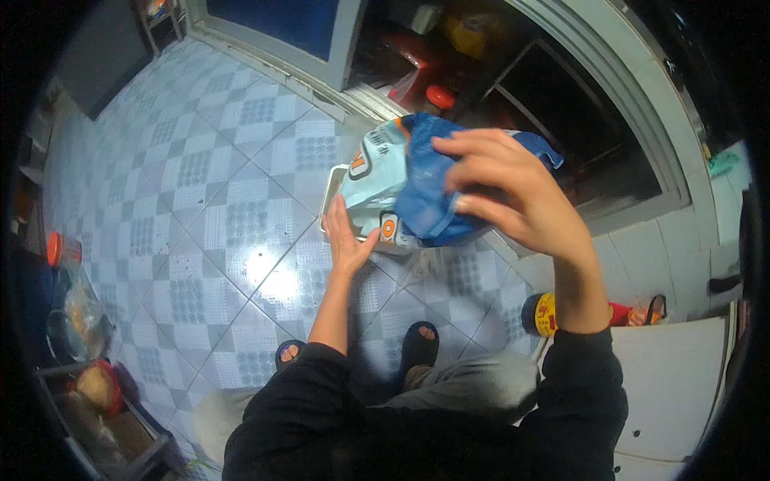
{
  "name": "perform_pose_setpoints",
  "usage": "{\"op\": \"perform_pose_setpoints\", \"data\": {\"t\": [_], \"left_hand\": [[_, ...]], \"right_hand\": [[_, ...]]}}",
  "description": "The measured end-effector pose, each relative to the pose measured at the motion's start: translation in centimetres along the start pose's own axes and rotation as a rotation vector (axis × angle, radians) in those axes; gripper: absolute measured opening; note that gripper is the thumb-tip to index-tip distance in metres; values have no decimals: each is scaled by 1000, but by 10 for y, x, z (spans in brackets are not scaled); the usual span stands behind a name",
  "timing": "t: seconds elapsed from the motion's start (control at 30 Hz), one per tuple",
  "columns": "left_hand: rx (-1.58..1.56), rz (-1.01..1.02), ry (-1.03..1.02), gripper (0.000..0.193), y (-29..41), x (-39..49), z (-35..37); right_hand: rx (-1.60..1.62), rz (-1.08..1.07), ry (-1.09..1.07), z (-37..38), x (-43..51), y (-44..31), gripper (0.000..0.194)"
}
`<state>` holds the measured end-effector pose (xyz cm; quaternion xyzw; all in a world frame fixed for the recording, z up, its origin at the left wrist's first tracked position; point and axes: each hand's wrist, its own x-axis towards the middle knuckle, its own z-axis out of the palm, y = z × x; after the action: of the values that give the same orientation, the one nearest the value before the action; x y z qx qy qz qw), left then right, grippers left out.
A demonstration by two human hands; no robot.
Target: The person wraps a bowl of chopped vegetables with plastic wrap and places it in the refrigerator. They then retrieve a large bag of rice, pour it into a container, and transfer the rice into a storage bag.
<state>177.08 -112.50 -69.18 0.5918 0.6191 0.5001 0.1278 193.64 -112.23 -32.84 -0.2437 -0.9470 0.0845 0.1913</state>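
Note:
A plastic sack [385,162] in pale blue and dark blue, bearing printed lettering, lies slumped in a white rectangular container [334,180] on the floor. Its dark blue end spills past the container's right side. My left hand [349,240] lies against the container's left end and the sack, thumb spread from the fingers. Over the dark blue part is my right hand [505,186], slightly blurred, with fingers and thumb apart. Its thumb tip is close to the plastic; whether it touches is unclear. The sack hides most of the container's inside.
Behind the sack is a low cabinet with a sliding door frame [346,48], a red-lidded jar [440,97] inside. A yellow-labelled bottle [544,314] lies by my right forearm, near a white cabinet [662,385]. At left are a red-lidded jar [64,249] and a grey crate [141,427].

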Motion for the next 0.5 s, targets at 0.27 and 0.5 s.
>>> {"op": "perform_pose_setpoints", "data": {"t": [0.27, 0.5], "left_hand": [[-206, 65, -196, 119, -5, 7, -13], [-163, -29, -76, 96, -9, 12, 9]], "right_hand": [[-100, 24, 261, 29, 44, 2, 17], [-64, 208, 280, 51, 56, -14, 19]]}}
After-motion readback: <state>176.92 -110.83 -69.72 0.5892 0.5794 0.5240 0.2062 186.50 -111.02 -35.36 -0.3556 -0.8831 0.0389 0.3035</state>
